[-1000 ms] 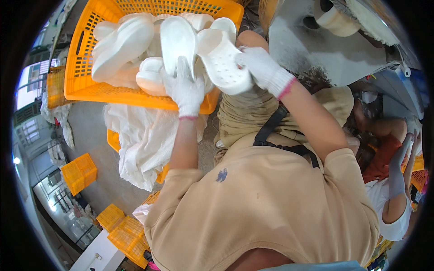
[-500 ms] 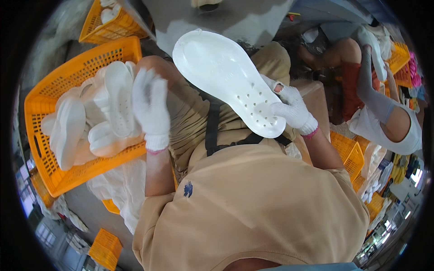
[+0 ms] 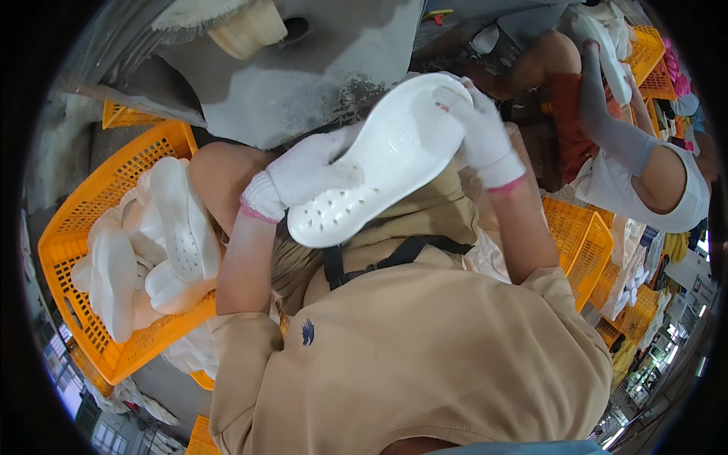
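Both my hands, in white knitted gloves, hold a white shoe sole tilted above my lap. Its narrower lower-left end is dotted with small holes; the upper-right end is smooth and cupped. My left hand is closed on the edge beside the perforated part, thumb over the top face. At the cupped end, my right hand grips the rim, slightly blurred. More white soles lie piled in an orange basket by my left knee.
A grey metal machine housing stands ahead, with a cream roller and pale bristles at its top. To the right, a co-worker sits holding another white sole. Orange crates stand beside my right arm.
My left hand has come from beside the basket onto the sole's perforated end. My right hand has shifted to the cupped end. The sole has swung round, and the view has shifted.
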`<state>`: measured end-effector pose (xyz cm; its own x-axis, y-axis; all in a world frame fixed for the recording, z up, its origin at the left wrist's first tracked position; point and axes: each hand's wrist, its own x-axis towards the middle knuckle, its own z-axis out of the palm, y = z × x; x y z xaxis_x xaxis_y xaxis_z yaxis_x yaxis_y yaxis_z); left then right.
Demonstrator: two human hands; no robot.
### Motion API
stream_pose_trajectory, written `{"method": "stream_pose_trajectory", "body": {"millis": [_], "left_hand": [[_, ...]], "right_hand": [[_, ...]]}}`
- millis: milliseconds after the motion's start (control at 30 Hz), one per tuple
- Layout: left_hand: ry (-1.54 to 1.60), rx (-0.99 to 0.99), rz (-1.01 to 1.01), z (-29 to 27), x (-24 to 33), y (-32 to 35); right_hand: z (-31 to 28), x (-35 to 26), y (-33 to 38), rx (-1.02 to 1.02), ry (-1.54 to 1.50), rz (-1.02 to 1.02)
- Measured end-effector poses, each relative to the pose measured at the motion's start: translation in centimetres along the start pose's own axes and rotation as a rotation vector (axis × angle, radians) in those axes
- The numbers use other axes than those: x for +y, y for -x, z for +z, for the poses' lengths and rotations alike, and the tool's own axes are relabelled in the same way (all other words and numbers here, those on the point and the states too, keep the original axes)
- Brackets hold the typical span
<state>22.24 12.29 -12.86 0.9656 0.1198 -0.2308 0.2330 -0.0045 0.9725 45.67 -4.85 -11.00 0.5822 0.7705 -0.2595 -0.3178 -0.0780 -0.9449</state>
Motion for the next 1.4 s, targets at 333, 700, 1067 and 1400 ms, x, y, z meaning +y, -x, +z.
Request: {"method": "stream_pose_trajectory", "body": {"millis": [333, 700, 1067, 1400], "left_hand": [[1.341, 0.679, 0.056, 1.8, -1.1, -11.8], [1.195, 0.437, 0.275, -6.2, -1.4, -18.8], [-0.315, 0.878, -0.357, -12.3, -4.9, -3.4], [-0.065, 0.73, -0.101, -7.8, -3.9, -2.8]], "right_hand": [[3.6, -0.2, 5.4, 0.219, 0.67, -0.308], [8.3, -2.9, -4.3, 0.241, 0.695, -0.452], [10.3, -2.2, -14.5, 0.066, 0.822, -0.499], [11.3, -2.4, -15.8, 0.143, 0.951, -0.482]]}}
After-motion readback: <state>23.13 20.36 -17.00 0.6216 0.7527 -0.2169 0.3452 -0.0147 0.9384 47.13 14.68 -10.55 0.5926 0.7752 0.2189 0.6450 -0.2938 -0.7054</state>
